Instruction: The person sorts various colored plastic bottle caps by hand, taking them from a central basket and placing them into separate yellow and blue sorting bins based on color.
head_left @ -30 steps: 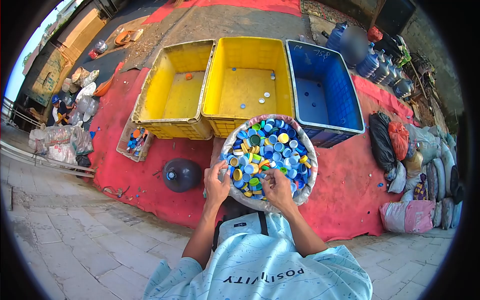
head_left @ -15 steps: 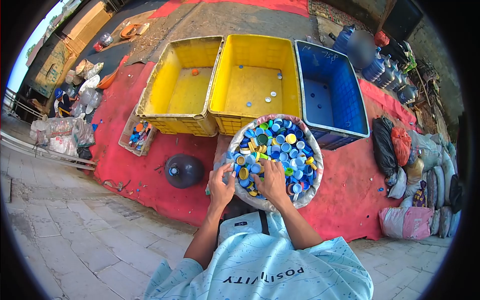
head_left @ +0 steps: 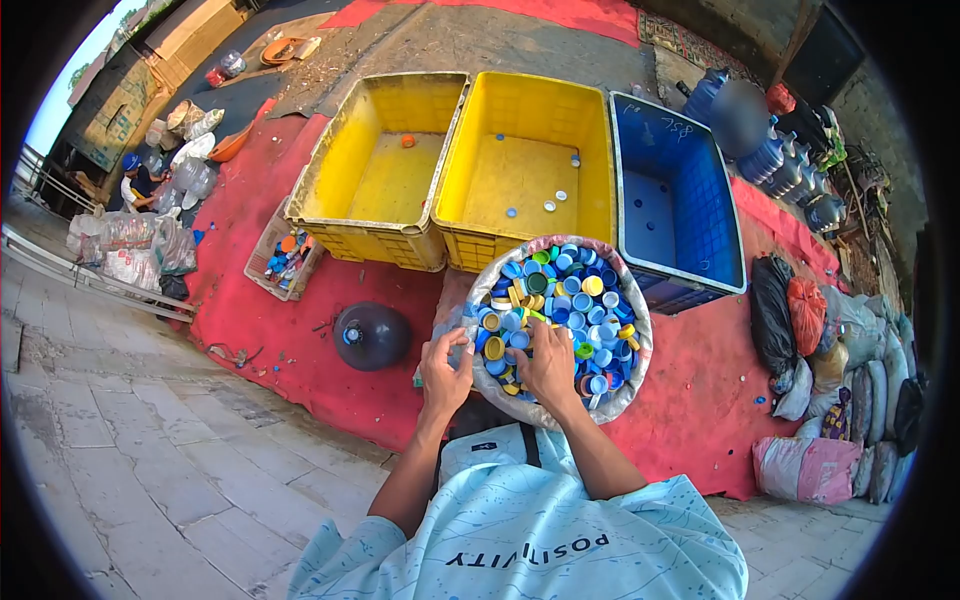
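Note:
A round, sack-lined container sits in front of me, filled with plastic bottle caps, mostly blue with some yellow, green and white ones. At its near left rim is my left hand, fingers loosely curled and apart, with no held object visible. My right hand rests over the near part of the heap, fingers spread and touching caps. Some of its fingertips are hidden among them. Beyond the heap stand a left yellow crate, a middle yellow crate and a blue crate, each with a few caps on the bottom.
To the left are a small basket of mixed caps and a dark round jug on the red mat. Stuffed sacks and large water jugs line the right. A person sits among bags at far left.
The view has shifted slightly, so the crates and surroundings appear a little further right. My hands stay almost in the same place at the cap heap.

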A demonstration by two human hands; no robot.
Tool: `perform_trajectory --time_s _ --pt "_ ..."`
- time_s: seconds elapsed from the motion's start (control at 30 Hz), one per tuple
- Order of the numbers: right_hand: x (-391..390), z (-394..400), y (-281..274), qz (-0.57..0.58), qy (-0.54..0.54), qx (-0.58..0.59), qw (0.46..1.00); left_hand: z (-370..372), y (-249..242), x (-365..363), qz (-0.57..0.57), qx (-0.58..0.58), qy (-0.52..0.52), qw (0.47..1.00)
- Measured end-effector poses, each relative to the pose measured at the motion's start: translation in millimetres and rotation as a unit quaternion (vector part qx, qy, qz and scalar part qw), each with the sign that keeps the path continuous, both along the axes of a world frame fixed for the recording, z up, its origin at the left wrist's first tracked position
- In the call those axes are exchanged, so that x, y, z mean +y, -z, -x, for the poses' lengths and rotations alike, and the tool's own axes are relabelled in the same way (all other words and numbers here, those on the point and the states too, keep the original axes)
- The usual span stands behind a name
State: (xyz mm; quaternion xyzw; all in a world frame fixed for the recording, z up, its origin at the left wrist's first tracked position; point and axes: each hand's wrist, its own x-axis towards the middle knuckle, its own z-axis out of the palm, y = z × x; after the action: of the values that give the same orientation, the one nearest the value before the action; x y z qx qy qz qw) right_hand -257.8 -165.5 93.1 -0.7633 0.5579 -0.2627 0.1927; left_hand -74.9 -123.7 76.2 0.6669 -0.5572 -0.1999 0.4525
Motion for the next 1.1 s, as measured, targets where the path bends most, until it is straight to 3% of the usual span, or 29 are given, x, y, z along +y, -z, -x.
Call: perform_trajectory --time_s 0.3,0.4,0.53,0.6,0.73,0.87,1.1 --pt "-2 4 1 -0.017 -0.017 -0.018 1.000 9 1 4 -0.019 0.004 -0.006 1.000" --pt "0 7 -3 0.000 -0.032 -0.072 0.997 11 0 2 -0.018 0.002 0.002 1.000" --pt "7 15 -15 -0.073 0.010 -0.195 0.978 19 -8 -9 -0.006 -0.014 0.030 0.999" --pt "12 24 -14 -0.107 0.040 -0.251 0.961 23 -11 -16 0.001 -0.039 0.052 0.998" --pt "23 42 4 -0.208 0.079 -0.456 0.862 31 -16 -34 0.002 -0.110 0.090 0.990" --pt "34 54 -14 -0.237 0.129 -0.531 0.803 37 -13 -48 -0.036 -0.156 0.117 0.980" --pt "44 74 -16 -0.244 0.187 -0.549 0.777 42 0 -57 -0.065 -0.162 0.129 0.976"
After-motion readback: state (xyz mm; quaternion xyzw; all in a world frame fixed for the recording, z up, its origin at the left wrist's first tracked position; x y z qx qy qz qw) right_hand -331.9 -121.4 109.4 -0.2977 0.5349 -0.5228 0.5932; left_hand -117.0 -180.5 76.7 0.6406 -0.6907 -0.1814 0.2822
